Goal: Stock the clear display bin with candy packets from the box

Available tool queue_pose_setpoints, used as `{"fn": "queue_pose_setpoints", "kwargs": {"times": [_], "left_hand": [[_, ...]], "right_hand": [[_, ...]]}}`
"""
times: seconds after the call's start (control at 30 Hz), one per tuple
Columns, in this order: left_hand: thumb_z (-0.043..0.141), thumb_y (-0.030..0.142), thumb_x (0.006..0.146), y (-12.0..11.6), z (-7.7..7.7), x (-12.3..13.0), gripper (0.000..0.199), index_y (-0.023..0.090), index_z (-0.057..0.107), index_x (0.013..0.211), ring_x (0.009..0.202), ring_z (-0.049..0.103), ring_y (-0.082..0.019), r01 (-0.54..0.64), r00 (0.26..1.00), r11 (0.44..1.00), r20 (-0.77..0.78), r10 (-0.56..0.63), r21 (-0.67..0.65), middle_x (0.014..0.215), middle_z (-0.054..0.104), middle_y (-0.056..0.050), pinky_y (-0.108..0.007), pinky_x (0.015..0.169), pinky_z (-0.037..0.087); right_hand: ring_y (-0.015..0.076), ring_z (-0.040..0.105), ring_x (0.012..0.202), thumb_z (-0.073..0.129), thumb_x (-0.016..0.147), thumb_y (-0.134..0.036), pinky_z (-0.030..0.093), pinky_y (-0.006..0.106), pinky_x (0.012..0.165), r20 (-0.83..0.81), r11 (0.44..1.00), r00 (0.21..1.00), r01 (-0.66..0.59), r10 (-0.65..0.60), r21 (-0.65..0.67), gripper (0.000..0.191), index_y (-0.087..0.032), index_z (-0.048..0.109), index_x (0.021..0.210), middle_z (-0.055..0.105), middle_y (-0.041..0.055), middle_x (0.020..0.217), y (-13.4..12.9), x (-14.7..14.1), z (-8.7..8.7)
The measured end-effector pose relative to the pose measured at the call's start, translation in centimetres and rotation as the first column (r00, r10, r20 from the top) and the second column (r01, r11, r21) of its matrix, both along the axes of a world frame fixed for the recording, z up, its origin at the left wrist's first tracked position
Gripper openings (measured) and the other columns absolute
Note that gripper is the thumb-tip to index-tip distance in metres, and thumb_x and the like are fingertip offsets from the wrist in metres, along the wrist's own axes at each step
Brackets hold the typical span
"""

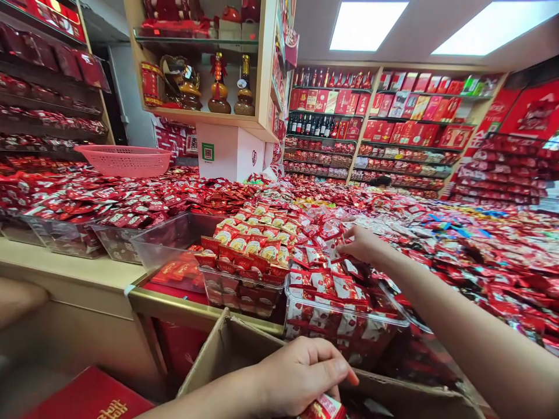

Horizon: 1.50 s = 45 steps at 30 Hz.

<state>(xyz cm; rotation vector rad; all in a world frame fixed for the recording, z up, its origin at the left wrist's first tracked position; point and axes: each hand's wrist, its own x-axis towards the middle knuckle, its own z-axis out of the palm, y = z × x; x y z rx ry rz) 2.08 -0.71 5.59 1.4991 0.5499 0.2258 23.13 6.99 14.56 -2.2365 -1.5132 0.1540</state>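
Left hand [305, 372] has fingers around a packet [325, 406] at the box [248, 342]. Can't tell the right hand [361, 245] grip; bin [345, 312] looks already heaped.

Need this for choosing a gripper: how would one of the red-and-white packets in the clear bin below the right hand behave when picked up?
Each packet is probably floppy-skinned, since it looks thinly wrapped and creased. It is likely light, being small beside the right hand. Its shine suggests it may be slippery.

Left hand [305, 369] with red packet [325, 408] over cardboard box [406, 389], right hand [363, 245] at red-and-white packets [323, 282].
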Motion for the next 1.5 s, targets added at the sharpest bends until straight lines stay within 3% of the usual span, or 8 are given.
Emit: {"fn": "queue_pose_setpoints", "kwargs": {"times": [0.4,0.57,0.7,0.83,1.17,1.3,1.4,1.5], "left_hand": [[0.045,0.043,0.077,-0.1,-0.2,-0.6,0.035,0.015,0.061,0.093,0.042,0.031,-0.005,0.059,0.996,0.994,-0.071,-0.053,0.089,0.055,0.043,0.004,-0.018,0.039,0.023],[0.043,0.044,0.080,0.5,-0.1,-0.5,0.036,0.013,0.059,0.078,0.050,0.033,-0.007,-0.290,0.951,0.932,0.174,0.255,0.219,0.056,0.040,0.004,-0.019,0.047,0.026],[0.040,0.043,0.082,1.3,1.1,-0.8,0.032,0.014,0.053,0.075,0.058,0.037,-0.008,-0.559,0.814,0.794,0.338,0.472,0.237,0.062,0.044,0.003,-0.019,0.055,0.032],[0.042,0.041,0.083,1.3,1.5,-1.0,0.029,0.015,0.052,0.076,0.059,0.039,-0.009,-0.585,0.801,0.756,0.360,0.479,0.295,0.064,0.046,0.003,-0.019,0.057,0.034],[0.052,0.043,0.075,1.0,2.0,-0.6,0.033,0.012,0.055,0.085,0.053,0.056,-0.011,-0.180,0.971,0.980,0.176,0.165,0.078,0.067,0.057,-0.002,-0.019,0.048,0.039],[0.050,0.046,0.076,1.0,1.9,-0.4,0.035,0.012,0.054,0.084,0.051,0.059,-0.010,-0.196,0.956,0.981,0.221,0.193,-0.007,0.065,0.057,-0.002,-0.017,0.046,0.039],[0.043,0.053,0.078,0.9,2.0,-0.6,0.043,0.014,0.050,0.096,0.055,0.061,-0.012,-0.149,0.951,0.976,0.246,0.185,-0.156,0.073,0.060,-0.005,-0.018,0.048,0.041],[0.057,0.046,0.072,0.8,2.3,-0.5,0.042,0.013,0.051,0.097,0.053,0.059,-0.010,-0.191,0.941,0.967,0.247,0.230,-0.171,0.068,0.061,-0.004,-0.018,0.049,0.043]], "right_hand": [[0.0169,0.057,0.080,0.059,0.075,-0.023,0.046,0.034,0.070,0.353,0.982,0.931,-0.027,0.093,-0.187,0.013,-0.012,0.058,0.082,0.062,0.0050,0.085,1.9,-0.6,-2.6],[0.0203,0.057,0.083,0.052,0.076,-0.020,0.041,0.028,0.068,0.374,0.994,0.921,-0.113,0.105,-0.001,0.011,-0.013,0.059,0.081,0.063,0.0114,0.087,-1.4,-2.3,-0.8],[0.0114,0.048,0.049,0.036,0.082,-0.049,0.035,0.021,0.045,-0.035,0.926,0.935,-0.345,0.354,0.156,0.038,-0.019,0.052,0.066,0.053,-0.0007,0.054,-8.2,-6.0,-0.4],[0.0095,0.038,0.048,0.051,0.074,-0.048,0.029,0.020,0.041,-0.418,0.848,0.758,-0.526,0.501,0.062,0.034,-0.018,0.050,0.060,0.047,-0.0027,0.053,-13.3,-8.7,-3.7],[0.0063,0.049,0.041,0.059,0.072,-0.041,0.032,0.015,0.035,-0.878,0.909,0.340,-0.362,0.337,0.209,0.027,-0.015,0.053,0.073,0.058,0.0001,0.061,-14.5,-5.5,-7.7],[0.0118,0.054,0.045,0.059,0.072,-0.039,0.042,0.021,0.040,-0.747,0.930,0.556,-0.171,0.365,0.327,0.021,-0.018,0.057,0.075,0.059,0.0001,0.056,-15.3,-5.4,-8.4],[0.0175,0.061,0.066,0.055,0.076,-0.027,0.050,0.028,0.058,-0.316,0.787,0.840,-0.194,0.442,0.586,0.010,-0.023,0.059,0.084,0.066,0.0033,0.074,-15.5,-5.8,-9.2],[0.0175,0.061,0.078,0.048,0.079,-0.015,0.050,0.027,0.067,0.024,0.648,0.869,-0.387,0.495,0.656,0.021,-0.027,0.055,0.095,0.064,0.0035,0.085,-15.5,-5.8,-9.6]]}}
